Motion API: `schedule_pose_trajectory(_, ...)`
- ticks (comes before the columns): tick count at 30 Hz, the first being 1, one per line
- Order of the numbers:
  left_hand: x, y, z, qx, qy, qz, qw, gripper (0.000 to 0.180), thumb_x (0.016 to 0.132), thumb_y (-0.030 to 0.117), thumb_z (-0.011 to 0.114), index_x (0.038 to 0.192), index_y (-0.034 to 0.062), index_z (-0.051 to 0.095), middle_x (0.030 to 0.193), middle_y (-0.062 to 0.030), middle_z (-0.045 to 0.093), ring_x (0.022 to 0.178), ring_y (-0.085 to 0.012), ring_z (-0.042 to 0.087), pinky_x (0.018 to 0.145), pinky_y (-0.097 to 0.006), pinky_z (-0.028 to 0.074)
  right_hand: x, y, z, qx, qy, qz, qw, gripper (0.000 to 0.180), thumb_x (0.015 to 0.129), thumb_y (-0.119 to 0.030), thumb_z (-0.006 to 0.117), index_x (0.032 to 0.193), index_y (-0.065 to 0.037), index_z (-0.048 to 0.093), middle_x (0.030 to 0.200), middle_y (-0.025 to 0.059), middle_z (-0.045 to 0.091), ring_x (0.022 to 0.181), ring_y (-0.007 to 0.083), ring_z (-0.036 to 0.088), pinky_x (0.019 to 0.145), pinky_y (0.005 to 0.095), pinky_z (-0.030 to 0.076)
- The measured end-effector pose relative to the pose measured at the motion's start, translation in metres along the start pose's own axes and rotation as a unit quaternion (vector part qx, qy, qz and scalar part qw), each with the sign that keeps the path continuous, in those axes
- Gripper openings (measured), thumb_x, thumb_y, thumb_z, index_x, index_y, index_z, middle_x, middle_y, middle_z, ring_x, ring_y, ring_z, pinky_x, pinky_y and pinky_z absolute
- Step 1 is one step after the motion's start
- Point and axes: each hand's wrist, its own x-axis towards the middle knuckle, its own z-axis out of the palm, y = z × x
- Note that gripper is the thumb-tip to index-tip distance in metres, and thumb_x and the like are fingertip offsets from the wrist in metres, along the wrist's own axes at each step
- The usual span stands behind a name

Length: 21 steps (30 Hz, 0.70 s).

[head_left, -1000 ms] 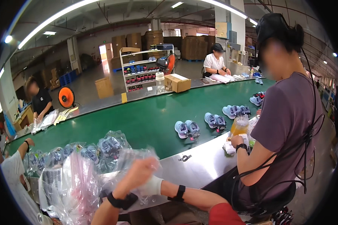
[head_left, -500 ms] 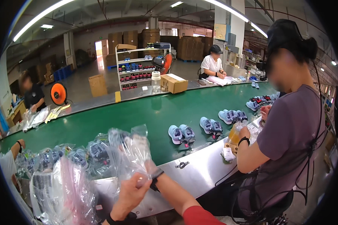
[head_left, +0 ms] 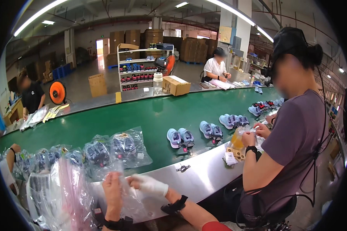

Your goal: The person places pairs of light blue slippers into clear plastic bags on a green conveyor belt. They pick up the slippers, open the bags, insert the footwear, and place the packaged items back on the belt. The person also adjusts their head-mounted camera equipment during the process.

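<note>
Over the metal table edge, my left hand (head_left: 112, 190) pinches a clear plastic bag (head_left: 133, 206) that hangs down between my hands. My right hand (head_left: 152, 184), in a white fingerless covering, closes its fingertips at the bag's upper part. Just beyond lies a pair of light blue sneakers in a clear bag (head_left: 124, 145) on the green belt. A similar bagged pair (head_left: 96, 154) sits left of it. Left of my left hand, a stack of clear and pinkish plastic bags (head_left: 71, 192) drapes over the table edge.
Unbagged blue sneakers (head_left: 180, 138) stand in pairs along the green conveyor belt (head_left: 158, 115). A dark small strap-like piece (head_left: 183, 168) lies on the metal ledge (head_left: 204, 163). Close on my right a co-worker (head_left: 289, 138) handles small items; another co-worker's hand (head_left: 14, 148) is at far left.
My hands have come back from the bagged sneakers toward the table edge. That pair now lies on the belt, and a separate clear bag is between my hands.
</note>
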Motion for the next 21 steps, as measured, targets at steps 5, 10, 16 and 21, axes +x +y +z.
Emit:
schedule_pose_trajectory(5,-0.015,0.022,0.008,-0.077,0.011,-0.016,0.997,0.008,0.092,0.015,0.058,0.087,0.0093,0.059,0.064,0.0080,0.045,0.048,-0.0007,0.037,0.041,-0.018,0.024,-0.036,-0.023,-0.013,0.090,0.096,0.055,0.990,0.028,0.095,-0.030,0.053,0.097,-0.003,0.060,0.086,0.0058,0.060,0.078,0.0138,0.058,0.072,0.0341,0.050)
schedule_pose_trajectory(10,-0.018,0.032,-0.028,0.078,0.025,0.107,0.991,0.005,0.089,0.008,0.060,0.084,0.0080,0.058,0.066,0.0079,0.045,0.049,-0.0002,0.036,0.042,-0.019,0.025,-0.045,-0.059,-0.021,-0.475,0.332,-0.076,0.812,0.021,0.081,-0.020,0.064,0.097,-0.007,0.061,0.084,0.0105,0.062,0.077,0.0282,0.060,0.071,0.0381,0.049)
schedule_pose_trajectory(16,-0.030,0.025,0.018,0.154,-0.063,0.182,0.969,0.007,0.089,0.011,0.059,0.090,0.0049,0.062,0.071,-0.0005,0.057,0.064,-0.0070,0.051,0.053,-0.024,0.039,-0.045,-0.054,0.022,-0.420,0.137,-0.261,0.858,0.021,0.078,-0.017,0.064,0.096,-0.008,0.062,0.092,0.0105,0.065,0.086,0.0278,0.062,0.076,0.0375,0.049)
schedule_pose_trajectory(21,-0.106,0.029,0.042,0.390,-0.424,0.231,0.784,0.011,0.086,0.019,0.061,0.093,0.0105,0.066,0.077,-0.0181,0.064,0.069,-0.0369,0.063,0.061,-0.041,0.051,-0.044,0.006,-0.014,-0.423,0.070,-0.010,0.904,0.021,0.081,-0.017,0.059,0.099,-0.006,0.063,0.091,0.0116,0.066,0.082,0.0305,0.063,0.075,0.0402,0.050)
